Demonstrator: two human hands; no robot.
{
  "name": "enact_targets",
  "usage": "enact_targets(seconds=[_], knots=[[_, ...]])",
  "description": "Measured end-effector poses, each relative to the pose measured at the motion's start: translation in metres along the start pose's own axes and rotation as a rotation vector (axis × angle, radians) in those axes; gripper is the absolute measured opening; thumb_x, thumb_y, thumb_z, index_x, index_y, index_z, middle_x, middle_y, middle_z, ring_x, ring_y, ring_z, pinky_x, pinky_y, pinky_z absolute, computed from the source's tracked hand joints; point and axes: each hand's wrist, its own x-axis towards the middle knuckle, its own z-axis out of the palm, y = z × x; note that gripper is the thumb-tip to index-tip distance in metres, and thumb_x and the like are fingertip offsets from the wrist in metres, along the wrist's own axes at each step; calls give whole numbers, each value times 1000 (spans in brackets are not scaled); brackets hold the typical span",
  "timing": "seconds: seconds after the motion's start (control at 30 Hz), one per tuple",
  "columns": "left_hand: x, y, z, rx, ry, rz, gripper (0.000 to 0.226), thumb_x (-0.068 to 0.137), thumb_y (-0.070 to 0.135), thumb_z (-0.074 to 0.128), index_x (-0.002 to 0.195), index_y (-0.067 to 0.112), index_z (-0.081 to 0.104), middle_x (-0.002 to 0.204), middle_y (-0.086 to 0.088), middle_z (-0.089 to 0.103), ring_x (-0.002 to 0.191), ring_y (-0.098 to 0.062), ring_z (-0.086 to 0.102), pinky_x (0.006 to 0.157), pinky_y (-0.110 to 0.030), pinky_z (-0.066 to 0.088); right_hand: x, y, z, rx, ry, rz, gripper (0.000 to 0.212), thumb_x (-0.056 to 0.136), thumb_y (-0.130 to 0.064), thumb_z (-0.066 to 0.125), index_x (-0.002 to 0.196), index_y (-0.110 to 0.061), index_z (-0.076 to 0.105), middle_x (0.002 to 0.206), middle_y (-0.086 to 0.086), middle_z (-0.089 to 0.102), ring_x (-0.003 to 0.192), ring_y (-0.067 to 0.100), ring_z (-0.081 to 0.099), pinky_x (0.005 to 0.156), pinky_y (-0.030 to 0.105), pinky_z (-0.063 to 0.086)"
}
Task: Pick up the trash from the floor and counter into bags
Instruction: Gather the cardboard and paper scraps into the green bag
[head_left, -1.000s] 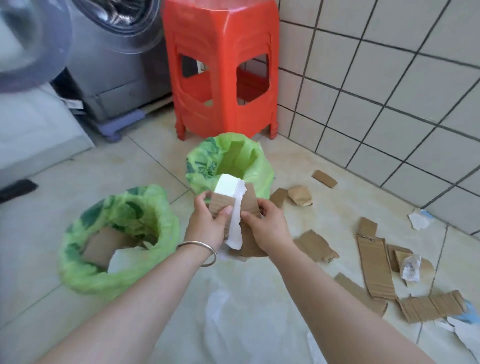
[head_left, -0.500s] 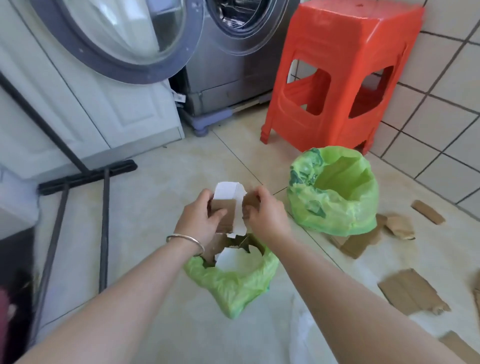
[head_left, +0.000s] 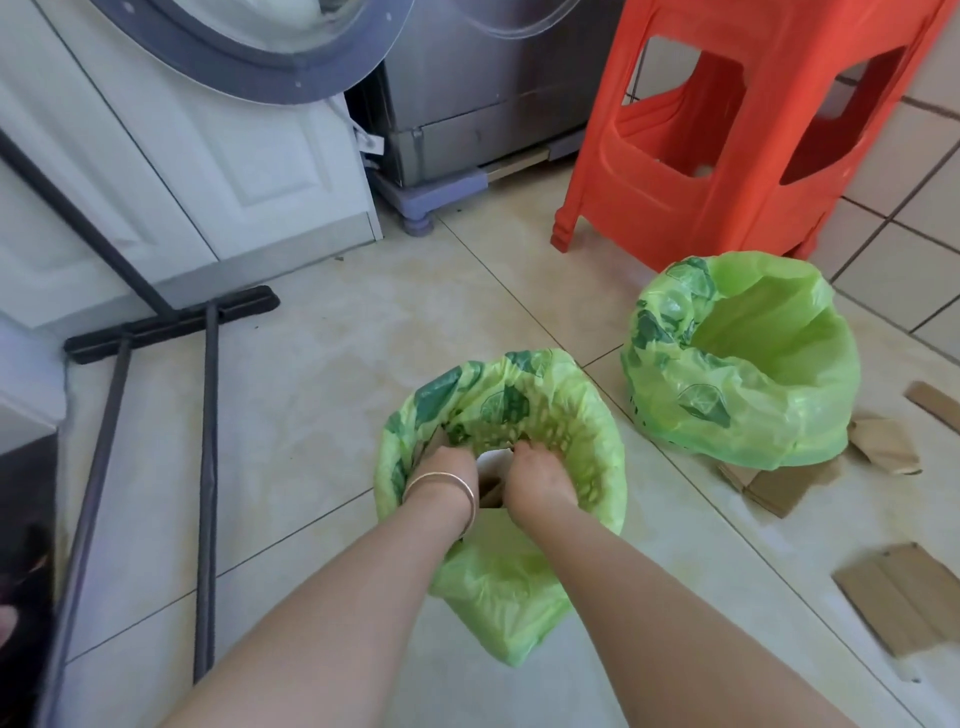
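Note:
Both my hands are pushed down inside a green plastic bag on the floor tiles. My left hand, with a metal bangle on the wrist, and my right hand are closed around a bundle of brown cardboard and white paper; only a sliver of it shows between them. A second green bag stands open to the right. Loose cardboard pieces lie beside that bag, and a larger piece lies at the right edge.
An orange plastic stool stands behind the second bag, by the tiled wall. A grey washing machine and a white cabinet door are at the back. A dark metal stand lies on the floor to the left.
My hands have gone down from above the bag into its mouth, carrying the cardboard and paper bundle with them. The view has dropped closer to the floor.

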Motion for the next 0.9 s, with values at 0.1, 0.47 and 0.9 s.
enact_targets(seconds=[0.1, 0.47, 0.9], knots=[[-2, 2, -2, -73, -24, 13, 37, 85, 20, 58, 119, 12, 50, 117, -12, 60, 112, -31, 56, 91, -36, 47, -7, -1, -5, 7, 37, -5, 47, 90, -3, 47, 136, -8, 35, 136, 13, 45, 126, 28, 43, 104, 34, 38], [-92, 109, -65, -140, 316, 404, 37, 81, 21, 55, 118, 27, 54, 123, 6, 58, 112, -17, 57, 92, -37, 50, -122, 79, -97, 375, 362, -32, 33, 91, -11, 42, 121, -15, 54, 123, 5, 58, 114, 23, 52, 88, 33, 43], [-208, 346, 76, -260, -40, 625, 18, 83, 22, 55, 98, 26, 64, 103, 2, 69, 97, -22, 63, 89, -32, 51, -266, 354, -134, 414, 292, 395, 31, 92, -19, 41, 115, -14, 61, 117, 10, 63, 104, 29, 60, 83, 34, 50]])
